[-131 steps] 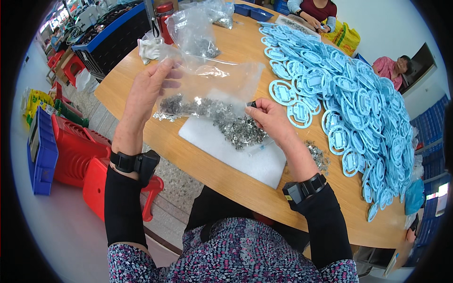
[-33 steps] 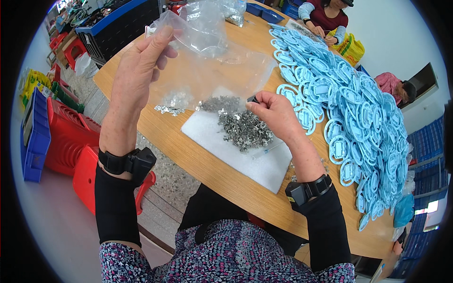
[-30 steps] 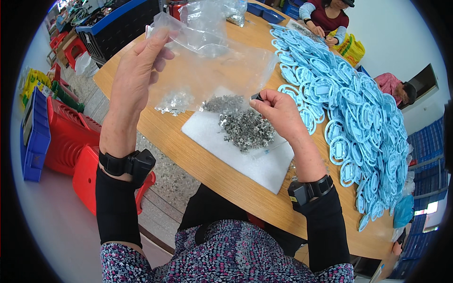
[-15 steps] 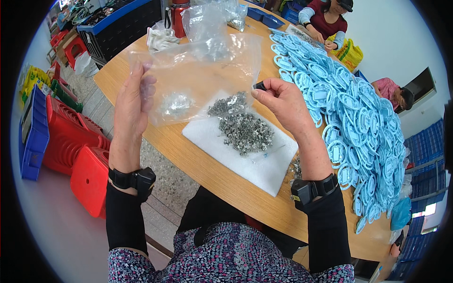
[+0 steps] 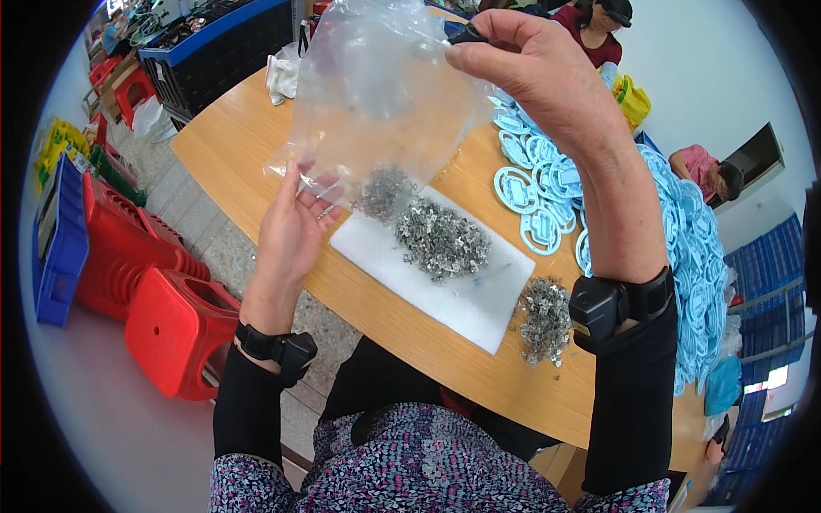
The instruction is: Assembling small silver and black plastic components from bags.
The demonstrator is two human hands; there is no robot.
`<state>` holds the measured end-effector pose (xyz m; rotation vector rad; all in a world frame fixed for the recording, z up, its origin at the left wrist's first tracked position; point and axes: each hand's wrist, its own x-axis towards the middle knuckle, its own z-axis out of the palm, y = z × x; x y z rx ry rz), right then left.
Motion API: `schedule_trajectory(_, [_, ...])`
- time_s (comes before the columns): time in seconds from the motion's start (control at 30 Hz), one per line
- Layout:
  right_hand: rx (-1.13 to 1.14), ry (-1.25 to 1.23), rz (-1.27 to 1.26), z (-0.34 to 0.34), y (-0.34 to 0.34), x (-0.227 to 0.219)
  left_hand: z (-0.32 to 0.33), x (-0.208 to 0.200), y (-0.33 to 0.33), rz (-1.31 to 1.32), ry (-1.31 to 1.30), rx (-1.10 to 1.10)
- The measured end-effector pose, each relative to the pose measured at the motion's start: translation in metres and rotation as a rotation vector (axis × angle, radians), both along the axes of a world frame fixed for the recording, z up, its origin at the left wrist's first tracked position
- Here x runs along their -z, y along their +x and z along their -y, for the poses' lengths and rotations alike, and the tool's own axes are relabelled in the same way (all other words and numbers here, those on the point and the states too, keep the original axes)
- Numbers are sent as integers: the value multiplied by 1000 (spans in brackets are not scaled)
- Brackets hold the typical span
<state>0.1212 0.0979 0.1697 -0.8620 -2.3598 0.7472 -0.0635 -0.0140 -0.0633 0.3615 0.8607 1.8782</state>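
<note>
Clear plastic bag (image 5: 393, 103), thin film, held aslant between the hands: down and left of the right grip (image 5: 547, 73), up and right of the left grip (image 5: 291, 231). Right grip pinches the bag's upper right edge, thumb against forefinger. Left grip at the lower left corner, fingers loosely curled and parted, film over some of them; cannot tell whether the thumb pinches it. Loose silver metal parts inside the bag (image 5: 385, 192) gathered at its low end, just right of the left grip.

Farther right of the left grip: heap of small silver metal parts (image 5: 442, 239) on a white rectangular sheet (image 5: 483, 316), laid on the light-brown wooden table (image 5: 222, 137). Low end near this heap; contact unclear. 2nd silver heap (image 5: 545, 321) on the table, well below the right grip, just right of the sheet. Light-blue oval plastic pieces (image 5: 697, 256) piled behind and right of the right forearm.

Handling, as judged: keep the right pinch firm and high, so the parts slide toward the left grip. Let the left fingers steer the low end over the sheet, not the bare table. Slack film likely traps parts in folds; a light shake from the right grip should free them. Tilt slowly, or parts may scatter. Bag's mouth not clear; find it before tipping steeper.
</note>
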Motion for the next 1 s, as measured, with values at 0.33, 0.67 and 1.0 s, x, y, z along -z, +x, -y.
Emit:
schedule_trajectory(0.33, [-31,-527,-431,-40,53,94,-4,12,29,-26,85,223])
schedule_trajectory(0.67, [3,-551,-616,-48,85,84,-20,-13,44,-25,162,239])
schedule_trajectory(1.0, [70,-589,-525,-40,97,96,-15,2,40,0,130,303])
